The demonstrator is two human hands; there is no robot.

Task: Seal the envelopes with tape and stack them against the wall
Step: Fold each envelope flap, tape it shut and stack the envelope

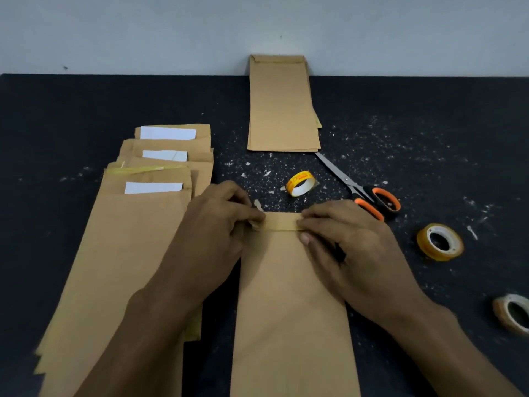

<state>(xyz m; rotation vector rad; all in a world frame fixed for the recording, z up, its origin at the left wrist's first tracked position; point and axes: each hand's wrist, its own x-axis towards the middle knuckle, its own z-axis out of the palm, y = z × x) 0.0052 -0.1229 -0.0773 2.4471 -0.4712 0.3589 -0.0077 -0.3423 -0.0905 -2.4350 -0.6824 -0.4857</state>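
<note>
A long brown envelope (289,305) lies lengthwise on the dark table in front of me, its flap (282,222) folded down at the far end. My left hand (217,224) pinches the flap's left corner, where a bit of tape shows. My right hand (340,239) presses fingers on the flap's right end, thumb below the fold. A stack of sealed envelopes (282,107) leans against the wall straight ahead. A pile of open envelopes (137,224) with white paper showing lies to the left.
Scissors with orange handles (369,196) lie just beyond my right hand. A near-empty yellow tape core (300,183) stands behind the envelope. A clear tape roll (439,242) sits to the right, another roll (513,312) at the right edge. Paper scraps speckle the table (57,124).
</note>
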